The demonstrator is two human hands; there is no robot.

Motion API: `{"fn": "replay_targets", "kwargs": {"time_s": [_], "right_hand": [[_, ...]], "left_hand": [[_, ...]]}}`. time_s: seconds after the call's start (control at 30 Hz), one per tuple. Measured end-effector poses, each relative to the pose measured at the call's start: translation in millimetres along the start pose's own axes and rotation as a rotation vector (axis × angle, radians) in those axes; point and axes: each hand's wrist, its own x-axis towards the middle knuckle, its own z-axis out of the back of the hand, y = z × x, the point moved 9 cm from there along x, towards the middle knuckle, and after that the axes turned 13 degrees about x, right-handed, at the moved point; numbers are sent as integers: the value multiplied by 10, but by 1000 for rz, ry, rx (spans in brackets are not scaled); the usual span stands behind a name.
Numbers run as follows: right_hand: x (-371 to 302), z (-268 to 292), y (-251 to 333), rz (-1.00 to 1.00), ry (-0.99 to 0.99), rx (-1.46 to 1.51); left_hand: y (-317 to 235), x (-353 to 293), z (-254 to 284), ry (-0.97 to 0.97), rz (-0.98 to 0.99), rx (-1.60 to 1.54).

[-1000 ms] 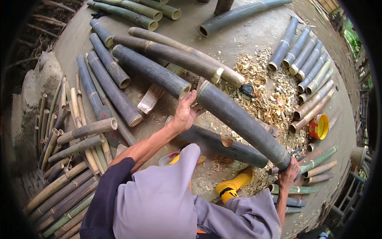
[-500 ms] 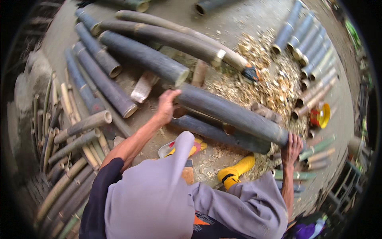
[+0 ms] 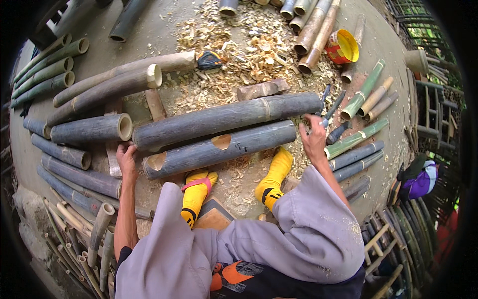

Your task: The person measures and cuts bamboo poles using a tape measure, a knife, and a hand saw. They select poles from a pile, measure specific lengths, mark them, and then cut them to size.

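Two thick grey bamboo poles lie side by side across the ground in front of me. The far pole (image 3: 224,118) is whole. The near pole (image 3: 219,147) has two cut notches and lies against my yellow-socked feet (image 3: 273,177). My left hand (image 3: 125,157) rests with fingers spread on a wooden plank at the poles' left ends and holds nothing. My right hand (image 3: 313,138) is open at the near pole's right end, just below some blue-handled chisels (image 3: 329,107).
Wood shavings (image 3: 239,47), a tape measure (image 3: 209,61), a wood block (image 3: 263,88) and a yellow can (image 3: 342,46) lie beyond the poles. Grey bamboo sections (image 3: 74,157) are stacked on the left and green pieces (image 3: 356,137) on the right. A person in purple (image 3: 423,182) crouches at far right.
The big bamboo pole that both hands carried now lies on the ground beside the notched one. Both hands have let go of it and sit at its ends.
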Motion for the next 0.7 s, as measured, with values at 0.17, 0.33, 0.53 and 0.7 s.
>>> {"fn": "replay_targets", "kwargs": {"time_s": [0.17, 0.33, 0.53, 0.7], "right_hand": [[-726, -499, -574, -531, 12, 434], [-675, -669, -729, -558, 0, 800], [-680, -455, -1195, -745, -167, 1038], [-536, -378, -1238, -643, -97, 1054]], "left_hand": [[-1280, -860, -778, -66, -619, 601], [-1599, -1066, -2395, 556, -1131, 904], [-1293, -756, -3090, 1072, -787, 1237], [-1112, -679, -2724, 945, -922, 1279]]}}
